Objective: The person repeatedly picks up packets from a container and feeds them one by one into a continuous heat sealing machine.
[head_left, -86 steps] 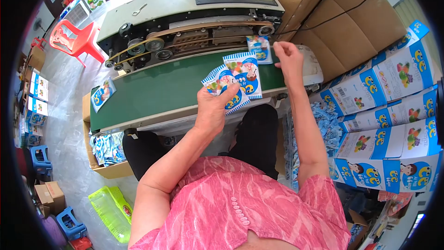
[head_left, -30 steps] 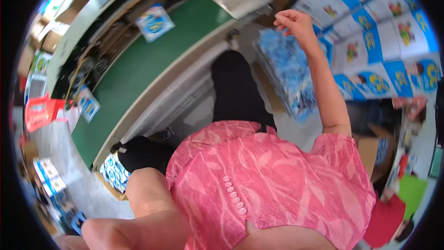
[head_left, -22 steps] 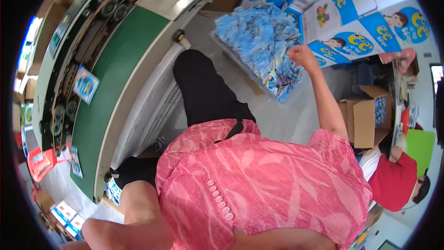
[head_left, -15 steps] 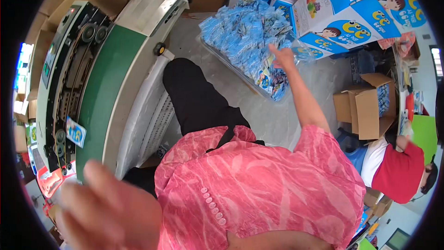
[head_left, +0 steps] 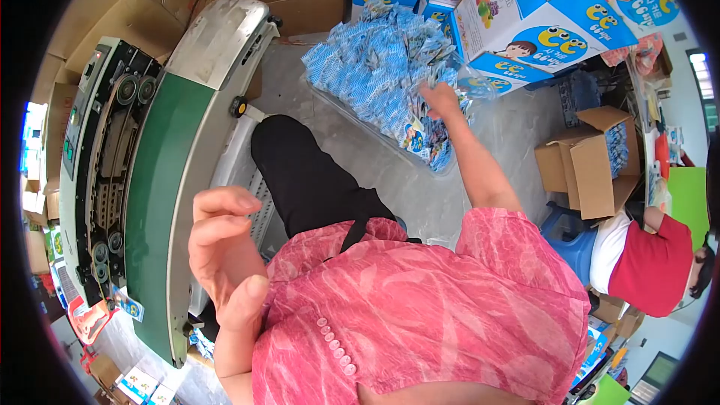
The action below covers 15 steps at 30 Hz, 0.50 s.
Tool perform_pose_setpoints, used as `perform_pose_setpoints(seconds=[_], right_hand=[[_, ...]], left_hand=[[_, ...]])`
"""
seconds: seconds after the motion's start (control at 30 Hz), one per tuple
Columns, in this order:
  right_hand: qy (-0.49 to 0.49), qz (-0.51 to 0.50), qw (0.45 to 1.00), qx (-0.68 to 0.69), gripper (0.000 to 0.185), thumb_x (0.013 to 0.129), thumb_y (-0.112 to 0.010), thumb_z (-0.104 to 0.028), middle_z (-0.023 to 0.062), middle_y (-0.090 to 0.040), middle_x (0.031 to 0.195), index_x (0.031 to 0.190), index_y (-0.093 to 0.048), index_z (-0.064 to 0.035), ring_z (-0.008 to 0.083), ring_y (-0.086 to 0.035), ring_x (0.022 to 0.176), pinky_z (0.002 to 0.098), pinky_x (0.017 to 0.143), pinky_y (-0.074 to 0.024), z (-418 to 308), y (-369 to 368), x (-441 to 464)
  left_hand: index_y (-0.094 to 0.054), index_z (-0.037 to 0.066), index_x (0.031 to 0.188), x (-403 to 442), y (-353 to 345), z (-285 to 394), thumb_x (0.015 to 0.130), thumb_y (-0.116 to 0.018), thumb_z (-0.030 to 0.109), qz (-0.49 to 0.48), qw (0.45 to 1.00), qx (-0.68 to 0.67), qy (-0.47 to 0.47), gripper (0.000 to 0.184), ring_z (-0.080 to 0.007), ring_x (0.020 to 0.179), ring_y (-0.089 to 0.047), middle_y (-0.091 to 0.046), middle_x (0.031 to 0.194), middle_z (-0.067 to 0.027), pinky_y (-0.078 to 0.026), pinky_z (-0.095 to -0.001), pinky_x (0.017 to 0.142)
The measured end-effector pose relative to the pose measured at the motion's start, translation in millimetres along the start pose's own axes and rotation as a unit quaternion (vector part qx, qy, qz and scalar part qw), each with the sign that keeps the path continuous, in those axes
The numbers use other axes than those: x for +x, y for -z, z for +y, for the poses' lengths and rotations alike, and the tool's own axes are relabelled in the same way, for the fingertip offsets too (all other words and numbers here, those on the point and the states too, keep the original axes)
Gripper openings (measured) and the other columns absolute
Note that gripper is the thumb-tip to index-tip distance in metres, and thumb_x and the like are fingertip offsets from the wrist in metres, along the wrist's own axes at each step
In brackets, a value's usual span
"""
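My left hand (head_left: 232, 255) is raised in front of my pink shirt, beside the green-belted machine. Its fingers are bent, apart from the thumb, with nothing between them. My right hand (head_left: 441, 100) reaches down onto a heap of blue packets (head_left: 375, 60), touching those near its right side. Its thumb and forefinger look spread; the other fingertips are partly hidden. The heap overfills a clear plastic bin (head_left: 352, 116) on the floor. A packet with a cartoon print (head_left: 414, 135) lies at the bin's near corner.
On the left runs a conveyor machine with a green belt (head_left: 161, 217) and exposed rollers (head_left: 126, 91); a packet (head_left: 130, 304) rests at its side. Printed cartons (head_left: 551, 49) stand behind the bin. An open cardboard box (head_left: 589, 172), a blue stool (head_left: 566, 236) and a person in red (head_left: 652, 266) are right.
My left hand has moved up and right from a blurred position close to the camera. My right hand has gone from a pointing finger to reaching onto the packets. The view has shifted slightly.
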State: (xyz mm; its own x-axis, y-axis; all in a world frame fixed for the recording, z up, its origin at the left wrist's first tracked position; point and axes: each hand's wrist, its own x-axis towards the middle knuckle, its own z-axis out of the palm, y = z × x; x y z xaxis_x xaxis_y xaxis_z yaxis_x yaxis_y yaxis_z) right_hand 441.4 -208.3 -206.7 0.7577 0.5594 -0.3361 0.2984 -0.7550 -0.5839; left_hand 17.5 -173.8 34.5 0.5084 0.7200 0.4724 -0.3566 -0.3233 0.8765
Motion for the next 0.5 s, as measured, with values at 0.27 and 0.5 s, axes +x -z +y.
perform_pose_setpoints(seconds=[0.27, 0.5], right_hand=[[-0.013, -0.076, 0.995, -0.056, 0.053, 0.077, -0.056, -0.051, 0.02, -0.067, 0.092, 0.095, -0.067, -0.0027, 0.0372, -0.065, 0.08, 0.0443, 0.073, -0.0504, -23, -9, -5], [0.05, -0.011, 0.997, -0.053, 0.049, 0.069, -0.072, -0.035, 0.0213, -0.063, 0.07, 0.081, -0.06, 0.0111, 0.0299, -0.063, 0.05, 0.0386, 0.051, -0.0526, -5, -13, 10]], left_hand=[[-0.056, 0.003, 0.108, -2, -3, -12, 0.067, -0.065, 0.03, 0.008, 0.998, -0.032, 0.056, 0.05, -0.0271, 0.101, -0.045, -0.049, 0.108, -0.0154, -0.034, -0.0379, 0.091], [-0.056, 0.002, 0.108, -6, -6, -20, 0.068, -0.065, 0.029, 0.008, 0.996, -0.033, 0.079, 0.049, -0.0262, 0.102, -0.046, -0.049, 0.108, -0.0155, -0.034, -0.0374, 0.092]])
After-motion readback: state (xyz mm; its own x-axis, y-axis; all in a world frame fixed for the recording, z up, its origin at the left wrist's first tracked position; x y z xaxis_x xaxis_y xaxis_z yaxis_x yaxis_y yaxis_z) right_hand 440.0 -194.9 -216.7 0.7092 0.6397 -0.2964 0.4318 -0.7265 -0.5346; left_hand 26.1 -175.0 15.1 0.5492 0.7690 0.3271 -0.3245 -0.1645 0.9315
